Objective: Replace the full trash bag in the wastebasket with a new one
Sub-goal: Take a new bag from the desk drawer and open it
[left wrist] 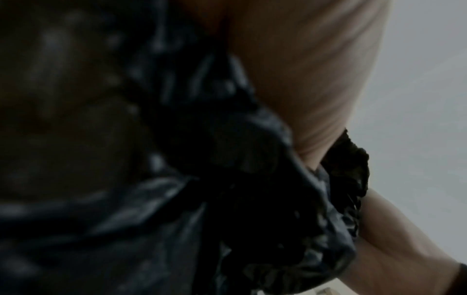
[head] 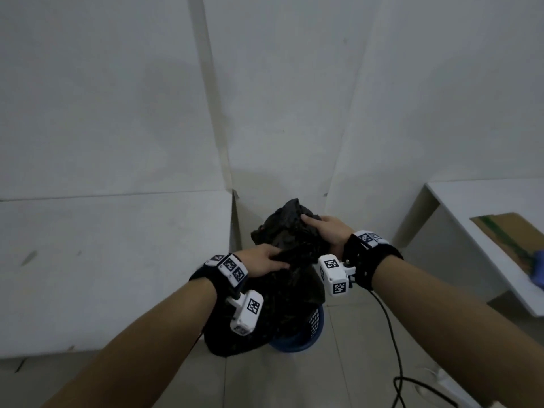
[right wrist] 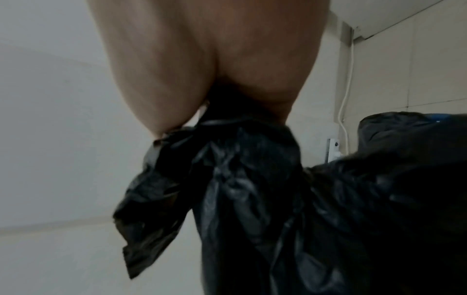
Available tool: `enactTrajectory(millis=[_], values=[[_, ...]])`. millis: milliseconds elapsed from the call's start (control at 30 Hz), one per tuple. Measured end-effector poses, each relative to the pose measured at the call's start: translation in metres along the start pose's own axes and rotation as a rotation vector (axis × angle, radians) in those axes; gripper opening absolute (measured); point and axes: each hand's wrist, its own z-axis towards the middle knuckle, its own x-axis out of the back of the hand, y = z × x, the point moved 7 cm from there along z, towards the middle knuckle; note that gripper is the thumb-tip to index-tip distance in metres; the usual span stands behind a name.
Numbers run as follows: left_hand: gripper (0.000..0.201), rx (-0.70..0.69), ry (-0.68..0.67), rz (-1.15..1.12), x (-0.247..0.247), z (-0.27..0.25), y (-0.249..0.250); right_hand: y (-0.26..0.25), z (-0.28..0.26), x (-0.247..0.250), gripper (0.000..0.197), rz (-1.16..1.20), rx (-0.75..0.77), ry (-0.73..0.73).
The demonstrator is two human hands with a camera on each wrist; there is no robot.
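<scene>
A full black trash bag (head: 282, 293) bulges above a blue mesh wastebasket (head: 306, 334) on the floor in the room's corner. My left hand (head: 268, 262) grips the gathered plastic at the bag's near side. My right hand (head: 322, 231) grips the bunched top of the bag on the far right side. In the left wrist view the crumpled black plastic (left wrist: 252, 179) runs under my palm (left wrist: 303, 79). The right wrist view has the bag's neck (right wrist: 240, 159) pinched between my fingers, with a loose flap hanging down left. The basket's inside is hidden by the bag.
White wall panels (head: 117, 113) enclose the corner. A white table (head: 482, 231) with cardboard (head: 512, 234) on it stands at the right. A black cable (head: 394, 348) trails over the tiled floor near my right arm. A white cord (right wrist: 346, 95) runs down the wall.
</scene>
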Motion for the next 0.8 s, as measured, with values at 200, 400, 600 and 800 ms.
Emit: enactTrajectory(millis=[200,400,600,800], values=[[0.019,-0.036,0.239,-0.535,0.024,-0.006,-0.008,0.012,-0.011,0.003,0.060,0.229,0.006,-0.176],[0.028,0.030,0.631,-0.407,0.069,-0.017,-0.026,0.019,-0.006,0.033,0.029,-0.006,0.092,0.095],[0.065,0.008,0.331,-0.258,0.044,-0.017,-0.023,0.006,-0.012,0.034,0.044,0.070,0.050,0.270],[0.058,0.003,0.297,-0.031,0.043,-0.012,-0.033,-0.007,-0.010,0.036,0.061,0.157,0.056,0.280]])
